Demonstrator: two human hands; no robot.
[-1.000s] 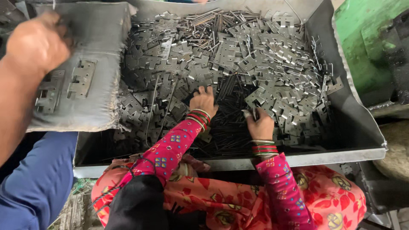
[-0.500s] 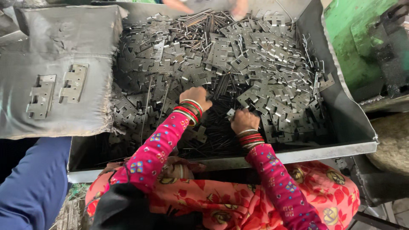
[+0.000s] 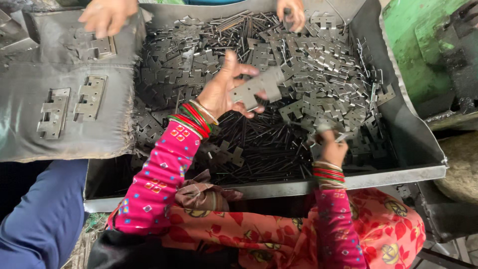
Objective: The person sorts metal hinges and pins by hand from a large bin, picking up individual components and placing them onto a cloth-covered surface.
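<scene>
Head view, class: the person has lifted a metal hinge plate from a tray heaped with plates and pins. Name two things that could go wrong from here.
1. Both hands are bare: the left hand grips a stamped hinge plate and the right hand digs into the heap of plates, so edges might cut skin.
2. Thin pins lie loose beneath, which could prick fingers.

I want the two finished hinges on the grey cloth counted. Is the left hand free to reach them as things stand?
Probably not at once: the left hand is lifted over the tray, already gripping a hinge plate. The path leftward to the assembled hinges on the grey cloth looks open, though another person's hand works nearby.
</scene>
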